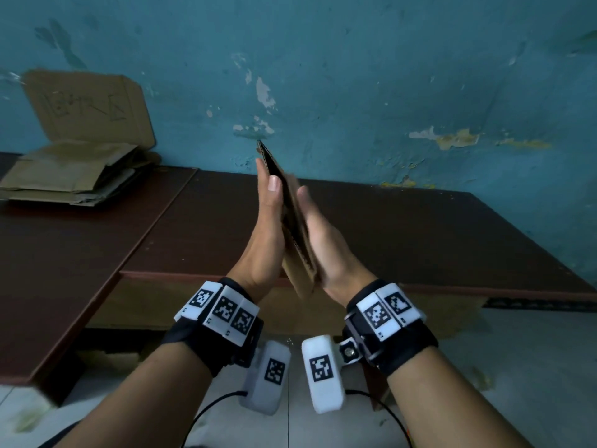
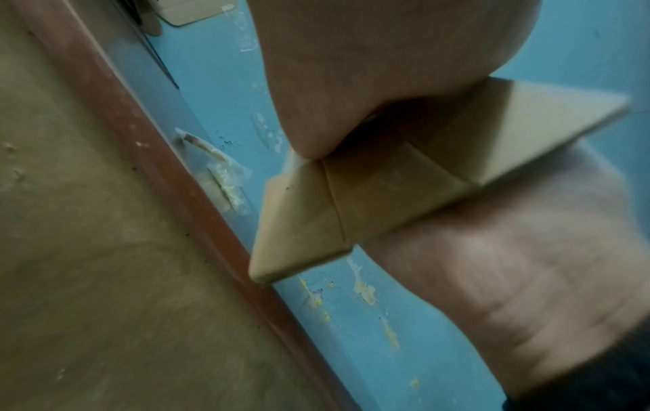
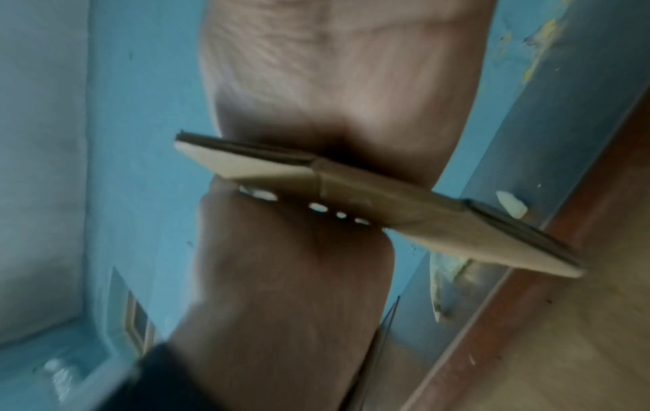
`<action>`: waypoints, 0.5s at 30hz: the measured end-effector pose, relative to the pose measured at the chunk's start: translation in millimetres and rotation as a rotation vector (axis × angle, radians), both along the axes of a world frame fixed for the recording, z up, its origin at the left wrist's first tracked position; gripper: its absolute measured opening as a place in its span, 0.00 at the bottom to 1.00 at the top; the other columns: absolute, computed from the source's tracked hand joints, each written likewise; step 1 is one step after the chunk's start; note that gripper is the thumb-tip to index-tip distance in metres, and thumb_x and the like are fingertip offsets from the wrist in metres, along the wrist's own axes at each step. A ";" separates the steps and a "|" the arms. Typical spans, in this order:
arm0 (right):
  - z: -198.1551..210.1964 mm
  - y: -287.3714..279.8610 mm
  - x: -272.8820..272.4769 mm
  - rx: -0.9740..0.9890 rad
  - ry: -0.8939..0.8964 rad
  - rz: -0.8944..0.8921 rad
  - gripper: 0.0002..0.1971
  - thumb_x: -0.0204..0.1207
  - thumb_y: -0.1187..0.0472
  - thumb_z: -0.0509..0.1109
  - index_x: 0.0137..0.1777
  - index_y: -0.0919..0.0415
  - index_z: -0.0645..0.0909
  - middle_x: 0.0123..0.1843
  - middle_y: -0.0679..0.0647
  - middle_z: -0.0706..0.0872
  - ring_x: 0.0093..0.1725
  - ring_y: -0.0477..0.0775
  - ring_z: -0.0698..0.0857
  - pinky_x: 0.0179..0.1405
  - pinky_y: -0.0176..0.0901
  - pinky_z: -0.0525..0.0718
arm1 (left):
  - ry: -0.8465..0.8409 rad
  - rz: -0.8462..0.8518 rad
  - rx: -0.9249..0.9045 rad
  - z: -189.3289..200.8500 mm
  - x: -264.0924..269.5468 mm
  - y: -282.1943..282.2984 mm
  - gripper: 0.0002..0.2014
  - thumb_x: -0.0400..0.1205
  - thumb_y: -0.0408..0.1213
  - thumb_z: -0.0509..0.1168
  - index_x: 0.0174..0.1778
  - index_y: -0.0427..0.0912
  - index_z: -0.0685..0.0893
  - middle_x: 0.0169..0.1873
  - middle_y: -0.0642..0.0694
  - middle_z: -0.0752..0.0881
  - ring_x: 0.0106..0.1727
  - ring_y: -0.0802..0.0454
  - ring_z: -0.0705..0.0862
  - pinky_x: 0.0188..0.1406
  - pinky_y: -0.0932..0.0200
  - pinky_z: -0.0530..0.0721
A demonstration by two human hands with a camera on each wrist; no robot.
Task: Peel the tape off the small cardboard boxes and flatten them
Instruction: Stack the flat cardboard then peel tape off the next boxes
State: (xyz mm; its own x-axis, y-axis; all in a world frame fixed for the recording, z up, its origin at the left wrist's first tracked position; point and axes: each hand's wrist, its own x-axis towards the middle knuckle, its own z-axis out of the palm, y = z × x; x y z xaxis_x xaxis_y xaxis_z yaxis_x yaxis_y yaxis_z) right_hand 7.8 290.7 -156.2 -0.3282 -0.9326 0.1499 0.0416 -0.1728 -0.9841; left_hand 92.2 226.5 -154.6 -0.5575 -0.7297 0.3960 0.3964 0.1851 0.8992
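Note:
A small cardboard box (image 1: 295,227), pressed flat, stands on edge between my two palms, above the front edge of the dark brown table (image 1: 420,227). My left hand (image 1: 265,221) presses its left face with straight fingers pointing up and away. My right hand (image 1: 326,240) presses the other face the same way. The box's top corner pokes out above the fingertips and its lower end hangs below the wrists. The left wrist view shows the folded cardboard (image 2: 369,194) squeezed between both hands. In the right wrist view the layered edges of the box (image 3: 387,200) are visible. I see no tape on it.
A pile of flattened cardboard (image 1: 71,169) lies at the back of a second table (image 1: 64,253) on the left, with a lettered cardboard sheet (image 1: 87,108) leaning on the blue wall. A crumpled clear scrap (image 2: 225,178) sits where the table meets the wall.

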 end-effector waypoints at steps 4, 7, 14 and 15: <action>-3.7 -6.0 15.6 0.063 0.172 0.024 0.35 0.96 0.32 0.45 0.99 0.42 0.52 1.00 0.42 0.52 0.97 0.40 0.52 0.97 0.46 0.56 | -0.077 -0.040 -0.009 -10.8 -0.3 2.3 0.47 0.83 0.76 0.43 0.95 0.63 0.35 0.95 0.62 0.38 0.94 0.68 0.43 0.94 0.55 0.48; -9.0 -8.2 9.7 0.060 0.225 0.044 0.35 0.95 0.31 0.46 0.99 0.42 0.53 0.99 0.37 0.54 0.95 0.32 0.56 0.95 0.41 0.61 | -0.079 -0.097 0.046 -14.6 -0.3 -5.0 0.53 0.77 0.82 0.49 0.95 0.67 0.35 0.96 0.61 0.41 0.96 0.62 0.45 0.95 0.49 0.50; -9.8 -7.4 5.7 0.076 0.197 -0.005 0.28 0.99 0.40 0.46 0.93 0.44 0.68 0.86 0.41 0.79 0.83 0.31 0.77 0.88 0.39 0.75 | -0.034 -0.144 0.164 -12.4 1.4 -6.8 0.43 0.87 0.59 0.62 0.97 0.62 0.50 0.94 0.54 0.63 0.93 0.56 0.63 0.95 0.42 0.63; -6.4 -7.7 8.4 0.088 0.236 -0.030 0.31 0.97 0.37 0.48 0.96 0.45 0.65 0.93 0.46 0.72 0.92 0.41 0.69 0.95 0.51 0.67 | -0.028 -0.135 0.168 -11.4 2.1 -6.8 0.40 0.87 0.56 0.62 0.96 0.60 0.54 0.92 0.53 0.67 0.92 0.56 0.67 0.94 0.43 0.64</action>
State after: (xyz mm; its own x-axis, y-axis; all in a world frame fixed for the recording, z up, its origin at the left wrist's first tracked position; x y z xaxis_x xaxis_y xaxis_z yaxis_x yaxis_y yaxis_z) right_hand 16.2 283.0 -162.6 -0.3213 -0.9359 0.1446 -0.1945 -0.0843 -0.9773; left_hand 94.3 219.7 -166.0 -0.6636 -0.7022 0.2580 0.3816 -0.0211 0.9241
